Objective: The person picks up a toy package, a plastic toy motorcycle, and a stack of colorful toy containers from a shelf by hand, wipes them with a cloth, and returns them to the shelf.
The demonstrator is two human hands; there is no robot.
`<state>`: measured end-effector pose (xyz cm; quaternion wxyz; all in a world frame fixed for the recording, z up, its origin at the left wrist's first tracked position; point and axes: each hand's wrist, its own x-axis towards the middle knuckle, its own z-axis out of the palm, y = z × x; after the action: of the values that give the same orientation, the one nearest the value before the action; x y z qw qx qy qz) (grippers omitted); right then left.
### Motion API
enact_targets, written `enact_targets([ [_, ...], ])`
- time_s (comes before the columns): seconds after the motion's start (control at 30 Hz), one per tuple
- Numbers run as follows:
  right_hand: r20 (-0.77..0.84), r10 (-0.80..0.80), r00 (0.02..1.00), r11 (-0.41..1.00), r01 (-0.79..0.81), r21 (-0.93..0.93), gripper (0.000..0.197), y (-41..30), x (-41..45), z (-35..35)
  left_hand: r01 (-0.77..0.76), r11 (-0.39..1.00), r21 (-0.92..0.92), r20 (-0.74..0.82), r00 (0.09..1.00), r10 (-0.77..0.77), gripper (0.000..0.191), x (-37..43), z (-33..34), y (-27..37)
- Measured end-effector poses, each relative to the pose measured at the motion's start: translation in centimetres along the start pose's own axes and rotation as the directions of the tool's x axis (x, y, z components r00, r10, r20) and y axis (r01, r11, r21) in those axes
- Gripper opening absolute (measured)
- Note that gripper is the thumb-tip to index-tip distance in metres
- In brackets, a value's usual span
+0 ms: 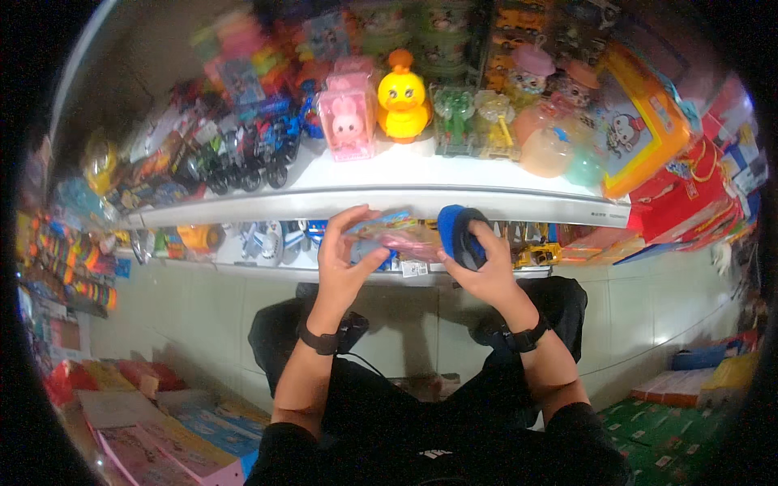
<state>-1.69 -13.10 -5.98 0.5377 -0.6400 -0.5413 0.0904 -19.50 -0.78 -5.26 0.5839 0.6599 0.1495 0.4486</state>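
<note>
Between my hands is a clear plastic toy package (410, 238) with pink and coloured contents, too blurred to identify. My left hand (346, 249) grips its left end, thumb towards me and fingers behind. A blue and dark grey cloth (457, 234), folded or rolled, is in my right hand (486, 258). The right thumb is at the package's right end, and the cloth touches or nearly touches it there. Both hands are raised in front of the lower shelf, just below the edge of the white upper shelf (389, 171).
The upper shelf bears a yellow toy duck (402, 100), a boxed pink rabbit toy (347, 121), toy motorcycles (255, 149) and an orange-framed drawing board (650, 124). A toy airplane (271, 240) stands on the lower shelf. Cartons flank me: pink boxes (164, 452) left, green boxes (662, 440) right.
</note>
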Motion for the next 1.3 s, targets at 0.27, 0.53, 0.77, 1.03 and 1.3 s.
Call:
enact_targets([
  [0.27,-0.265,0.162,0.950,0.962,-0.093,0.255,0.049,2.0,1.0,-3.6,-0.268,0.574,0.774,0.112,0.949,0.293,0.020,8.3,2.3,8.2],
  [0.53,-0.289,0.297,0.910,0.830,-0.097,0.550,0.040,2.9,1.8,-5.7,-0.484,0.196,0.853,0.349,0.807,0.475,0.021,24.7,9.9,7.1],
  [0.77,-0.327,0.312,0.892,0.846,-0.104,0.523,0.041,4.8,1.2,-7.7,-0.283,0.001,0.959,0.283,0.958,0.047,0.018,30.2,10.5,1.8],
  [1.03,-0.308,0.321,0.896,0.803,-0.085,0.590,0.032,3.6,1.2,-8.6,-0.320,0.001,0.947,0.320,0.946,-0.060,0.033,32.4,9.9,1.0],
  [1.3,-0.307,0.308,0.900,0.801,-0.071,0.594,0.032,3.7,1.1,-8.5,-0.516,-0.129,0.847,0.531,0.810,0.250,0.032,30.7,9.8,0.0],
])
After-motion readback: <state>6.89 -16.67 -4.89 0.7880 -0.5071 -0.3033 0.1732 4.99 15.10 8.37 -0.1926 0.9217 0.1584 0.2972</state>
